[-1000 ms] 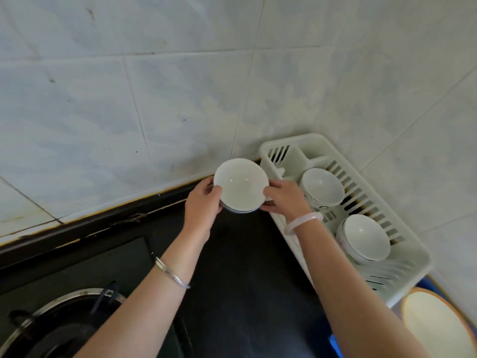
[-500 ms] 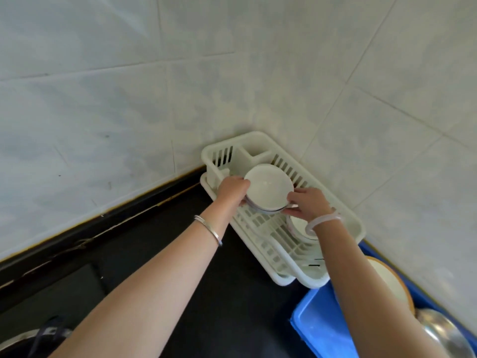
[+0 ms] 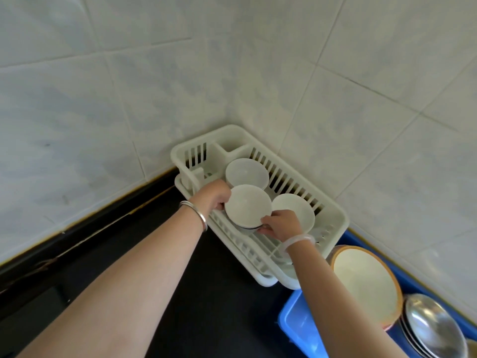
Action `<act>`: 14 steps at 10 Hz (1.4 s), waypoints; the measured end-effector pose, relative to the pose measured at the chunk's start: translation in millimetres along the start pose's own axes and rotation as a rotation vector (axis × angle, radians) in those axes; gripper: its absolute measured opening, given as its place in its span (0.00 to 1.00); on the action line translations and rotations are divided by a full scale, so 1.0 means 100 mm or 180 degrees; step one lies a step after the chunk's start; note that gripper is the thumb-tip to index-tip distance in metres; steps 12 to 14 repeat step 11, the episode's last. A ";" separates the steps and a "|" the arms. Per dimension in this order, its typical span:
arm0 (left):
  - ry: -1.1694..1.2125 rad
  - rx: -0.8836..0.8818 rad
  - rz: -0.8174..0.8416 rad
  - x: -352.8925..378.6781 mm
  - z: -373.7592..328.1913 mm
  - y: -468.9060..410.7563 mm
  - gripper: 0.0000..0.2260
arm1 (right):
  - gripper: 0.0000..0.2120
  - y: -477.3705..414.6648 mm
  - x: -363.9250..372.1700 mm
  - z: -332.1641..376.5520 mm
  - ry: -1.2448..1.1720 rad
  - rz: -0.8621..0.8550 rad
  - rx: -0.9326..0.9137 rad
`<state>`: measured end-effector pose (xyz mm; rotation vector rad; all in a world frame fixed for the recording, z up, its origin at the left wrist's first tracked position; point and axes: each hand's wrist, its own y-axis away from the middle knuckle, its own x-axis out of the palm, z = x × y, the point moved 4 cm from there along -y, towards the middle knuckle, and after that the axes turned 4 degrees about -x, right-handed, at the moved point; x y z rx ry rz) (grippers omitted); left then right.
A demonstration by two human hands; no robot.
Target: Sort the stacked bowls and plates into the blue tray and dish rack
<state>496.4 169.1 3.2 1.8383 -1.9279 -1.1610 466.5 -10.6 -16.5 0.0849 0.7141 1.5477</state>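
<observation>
A small stack of white bowls (image 3: 247, 204) sits low over the near side of the white dish rack (image 3: 333, 215). My left hand (image 3: 214, 196) grips its left rim and my right hand (image 3: 280, 224) holds its lower right edge. Two more white bowls rest in the rack: one at the back (image 3: 246, 173) and one to the right (image 3: 296, 211). The blue tray (image 3: 296, 324) lies at the lower right, holding an orange-rimmed plate (image 3: 366, 282) and a stack of steel plates (image 3: 433, 329).
The rack stands in the corner of two tiled walls (image 3: 129, 86), on a black counter (image 3: 219, 306). A cutlery compartment (image 3: 198, 157) occupies the rack's far left end. The blue tray touches the rack's near right end.
Both hands carried the bowl stack right from the counter into the rack, then lowered it toward the near side. The two bowls behind it show again.
</observation>
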 end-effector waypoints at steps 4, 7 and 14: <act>-0.1114 0.0014 0.0111 0.06 -0.01 -0.21 0.16 | 0.07 0.00 0.05 -0.15 0.0024 -0.0007 0.0131; -0.0850 0.0139 -0.0098 0.09 -0.04 -0.19 0.14 | 0.10 0.06 0.07 -0.20 -0.0393 0.0008 0.0511; -0.0615 0.0764 -0.0998 0.09 -0.08 0.19 0.15 | 0.10 0.59 -0.21 0.23 -0.1139 -0.0097 -0.0051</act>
